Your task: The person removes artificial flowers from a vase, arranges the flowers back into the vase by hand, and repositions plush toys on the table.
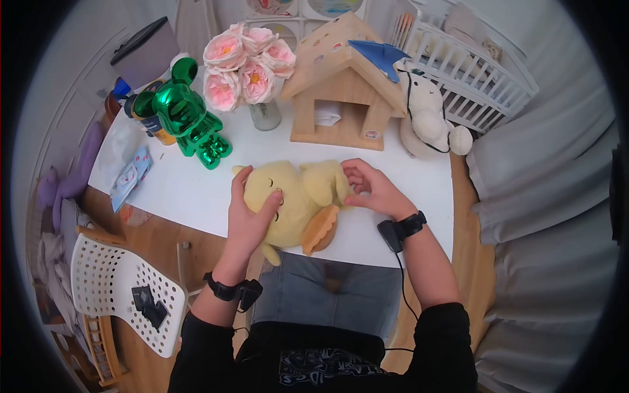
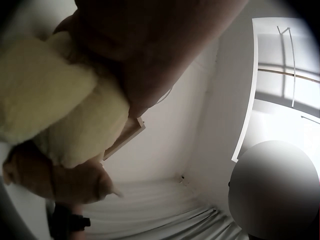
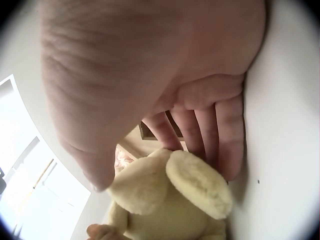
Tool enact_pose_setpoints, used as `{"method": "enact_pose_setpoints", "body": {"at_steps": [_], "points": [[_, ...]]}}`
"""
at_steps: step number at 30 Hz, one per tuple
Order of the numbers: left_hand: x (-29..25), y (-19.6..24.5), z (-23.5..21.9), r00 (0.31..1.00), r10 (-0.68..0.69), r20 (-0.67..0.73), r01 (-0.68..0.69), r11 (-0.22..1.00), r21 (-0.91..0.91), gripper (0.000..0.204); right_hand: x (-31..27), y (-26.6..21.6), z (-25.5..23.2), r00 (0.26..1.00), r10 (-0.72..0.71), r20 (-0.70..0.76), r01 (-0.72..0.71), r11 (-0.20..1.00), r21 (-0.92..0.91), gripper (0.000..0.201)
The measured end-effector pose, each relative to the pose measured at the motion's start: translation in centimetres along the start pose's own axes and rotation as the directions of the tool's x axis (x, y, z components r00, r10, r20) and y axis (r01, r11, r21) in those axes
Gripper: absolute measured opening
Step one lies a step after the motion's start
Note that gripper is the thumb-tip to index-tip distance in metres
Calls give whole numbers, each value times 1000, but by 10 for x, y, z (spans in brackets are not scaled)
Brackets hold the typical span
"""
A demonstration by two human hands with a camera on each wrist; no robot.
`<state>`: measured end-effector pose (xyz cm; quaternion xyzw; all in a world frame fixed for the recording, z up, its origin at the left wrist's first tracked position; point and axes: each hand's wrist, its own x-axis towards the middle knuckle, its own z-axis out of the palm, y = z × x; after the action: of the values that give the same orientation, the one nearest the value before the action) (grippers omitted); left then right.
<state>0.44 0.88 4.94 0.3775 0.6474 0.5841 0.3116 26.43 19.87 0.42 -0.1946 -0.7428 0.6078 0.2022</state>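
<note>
A pale yellow plush toy (image 1: 282,190) lies on its back on the white table, its sleepy embroidered face turned up and its head to the left. My left hand (image 1: 247,213) grips the head, thumb across the face near the snout. At the other end, my right hand (image 1: 380,190) holds the feet loosely between thumb and fingers. The right wrist view shows the plush feet (image 3: 200,185) by the fingertips, with the palm away from them. An orange-brown scalloped piece (image 1: 321,230) sits against the toy's near side.
Behind the toy stand a shiny green bear figure (image 1: 187,118), a vase of pink flowers (image 1: 265,114) and a wooden house (image 1: 347,85). A white plush (image 1: 426,108) sits at the back right. On the left are a patterned packet (image 1: 131,175) and a white perforated chair (image 1: 124,288).
</note>
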Motion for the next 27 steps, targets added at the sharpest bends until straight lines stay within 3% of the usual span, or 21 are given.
{"method": "enact_pose_setpoints", "body": {"at_steps": [1,3,4,6,7,9,11,13,15,17,18,21,22,24,27], "points": [[3,0,1,1000,3,6,-3,1000,2,73,2,0,0,999,-6,-37,9,996,85,51],[10,-1,-2,982,176,69,-180,982,63,73,-1,-3,-3,999,-7,-35,12,989,146,48],[13,7,-6,982,175,71,-179,982,62,73,-1,-10,-4,1000,-6,-25,11,979,204,45],[20,40,-17,927,373,-30,-363,915,178,76,0,-24,-5,1000,0,11,-2,976,218,42],[25,50,-25,929,370,-27,-360,916,177,76,0,-27,-4,999,3,48,-14,972,235,39],[35,68,-42,778,625,64,-561,645,518,78,1,-27,-1,998,31,45,-39,978,207,37],[43,76,-48,773,626,106,-568,606,557,75,3,-26,-1,998,54,41,-60,982,178,35],[59,68,-56,585,696,417,-770,313,556,70,3,-23,-2,997,73,34,-77,982,170,33],[66,56,-53,601,655,458,-769,317,556,67,3,-24,-3,996,80,30,-84,984,160,32],[71,49,-54,639,661,394,-742,393,543,68,2,-22,-2,995,97,33,-101,983,153,31],[73,46,-56,702,630,332,-700,521,489,68,2,-20,-3,996,86,31,-89,986,140,30],[76,48,-53,731,611,304,-678,599,425,68,4,-16,-3,996,82,45,-87,988,125,27],[78,50,-50,731,613,300,-678,599,426,68,5,-15,-4,995,85,51,-90,988,124,26],[81,53,-43,615,728,301,-740,402,540,72,5,-14,-5,995,77,55,-84,989,123,26],[82,52,-42,654,698,293,-717,449,533,71,5,-15,-5,996,76,48,-81,989,126,26]]}}
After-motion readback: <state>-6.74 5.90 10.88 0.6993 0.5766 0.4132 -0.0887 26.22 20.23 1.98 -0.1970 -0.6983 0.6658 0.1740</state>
